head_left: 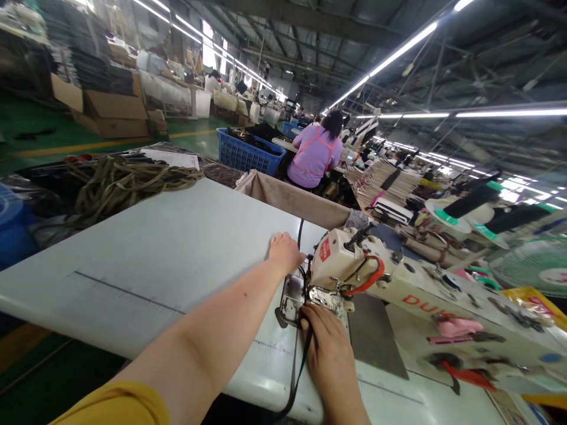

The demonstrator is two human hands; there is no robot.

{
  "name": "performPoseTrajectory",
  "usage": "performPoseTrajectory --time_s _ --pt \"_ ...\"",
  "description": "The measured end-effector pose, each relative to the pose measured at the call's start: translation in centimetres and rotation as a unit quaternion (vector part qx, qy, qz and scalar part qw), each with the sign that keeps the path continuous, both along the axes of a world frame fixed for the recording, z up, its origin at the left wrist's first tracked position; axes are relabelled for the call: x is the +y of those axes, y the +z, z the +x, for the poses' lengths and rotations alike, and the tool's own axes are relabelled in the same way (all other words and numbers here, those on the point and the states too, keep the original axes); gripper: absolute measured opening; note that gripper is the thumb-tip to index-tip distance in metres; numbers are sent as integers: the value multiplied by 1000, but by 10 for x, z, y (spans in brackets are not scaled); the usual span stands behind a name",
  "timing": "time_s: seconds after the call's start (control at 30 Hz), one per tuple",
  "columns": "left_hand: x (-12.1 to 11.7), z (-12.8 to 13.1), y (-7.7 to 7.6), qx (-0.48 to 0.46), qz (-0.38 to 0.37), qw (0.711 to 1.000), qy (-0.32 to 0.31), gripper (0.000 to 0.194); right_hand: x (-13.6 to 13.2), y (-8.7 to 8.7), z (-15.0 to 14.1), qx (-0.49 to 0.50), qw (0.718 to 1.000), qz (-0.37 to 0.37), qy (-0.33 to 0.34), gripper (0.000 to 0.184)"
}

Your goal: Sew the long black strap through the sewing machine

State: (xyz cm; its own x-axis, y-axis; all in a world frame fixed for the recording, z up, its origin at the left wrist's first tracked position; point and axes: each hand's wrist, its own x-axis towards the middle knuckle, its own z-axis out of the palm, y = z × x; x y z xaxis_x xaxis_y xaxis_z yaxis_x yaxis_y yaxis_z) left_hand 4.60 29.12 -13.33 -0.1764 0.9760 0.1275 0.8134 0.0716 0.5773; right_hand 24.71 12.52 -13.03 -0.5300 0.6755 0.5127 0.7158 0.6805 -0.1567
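While we work at this spot, L hand point(283, 252): open, flat on white work table point(146, 236), just beside black strap point(300, 235).
Strap: runs past cream sewing machine point(341, 262), then down over table edge.
R hand point(330, 351): closed on strap, near metal faceplate point(290, 301).
Risk: w/ machine running, R fingers could get caught by faceplate; loose strap could snag.
Writing: red badge point(325, 249) unreadable; machine bed point(420, 301) shows "DU K", rest unclear.

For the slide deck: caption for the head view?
Left hand on white table, right hand holding black strap beside sewing machine.
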Motion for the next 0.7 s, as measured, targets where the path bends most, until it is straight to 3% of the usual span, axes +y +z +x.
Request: performPoseTrajectory --time_s 0.17,0.3,0.4,0.53,0.6,0.7 --pt "5 -3 5 -95 -11 994 -52 17 -2 0 1 -5 1000 -23 -2 30" --pt "10 -6 13 -227 -87 967 -68 12 -1 -3 4 -10 1000 -20 -1 31" --pt "12 -5 13 -367 -148 916 -59 3 0 -3 5 -14 1000 -13 8 31" --pt "11 -3 7 -524 -174 833 -42 45 1 -1 5 -19 1000 10 19 28" --pt "10 0 5 -532 -177 827 -44 43 1 -1 4 -12 999 24 27 28" --pt "9 3 5 -496 -172 849 -64 21 0 0 3 -6 999 35 35 28"
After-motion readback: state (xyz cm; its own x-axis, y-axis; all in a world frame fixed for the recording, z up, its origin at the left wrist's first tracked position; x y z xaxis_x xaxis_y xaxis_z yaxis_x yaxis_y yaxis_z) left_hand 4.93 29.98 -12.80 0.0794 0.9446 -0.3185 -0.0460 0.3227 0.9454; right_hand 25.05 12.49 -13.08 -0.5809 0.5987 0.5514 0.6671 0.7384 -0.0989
